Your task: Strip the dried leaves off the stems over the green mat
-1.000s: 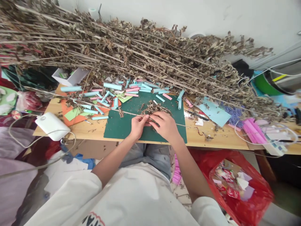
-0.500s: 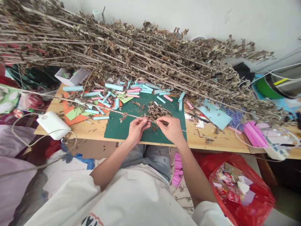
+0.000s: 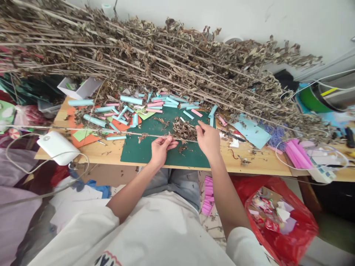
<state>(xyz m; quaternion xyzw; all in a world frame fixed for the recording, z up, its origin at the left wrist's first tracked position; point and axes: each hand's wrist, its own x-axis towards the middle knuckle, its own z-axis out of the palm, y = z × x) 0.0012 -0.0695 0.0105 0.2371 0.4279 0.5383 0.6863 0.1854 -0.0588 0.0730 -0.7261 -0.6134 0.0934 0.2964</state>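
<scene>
My left hand (image 3: pixel 160 150) pinches a long dry stem (image 3: pixel 133 133) between thumb and fingers. The stem runs from the far left across the front of the table, with a few shrivelled leaves on it. My right hand (image 3: pixel 208 142) is to the right of it, fingers curled, at the right side of the small pile of dried leaves (image 3: pixel 184 129). Whatever its fingertips may hold is hidden. The stem's right part disappears at this hand. Both hands are over a green cutting mat (image 3: pixel 138 153), which carries leaf crumbs.
A large heap of dried leafy stems (image 3: pixel 166 66) spans the back. Blue paper tubes (image 3: pixel 131 99) and pink ones lie before it. A white power bank (image 3: pixel 57 147) with a cable sits left. Right are a blue paper sheet (image 3: pixel 251 131) and, below, a red rubbish bag (image 3: pixel 302 221).
My right hand has moved right and slightly up, away from my left hand. My left hand keeps its pinch on the stem. The view has shifted slightly.
</scene>
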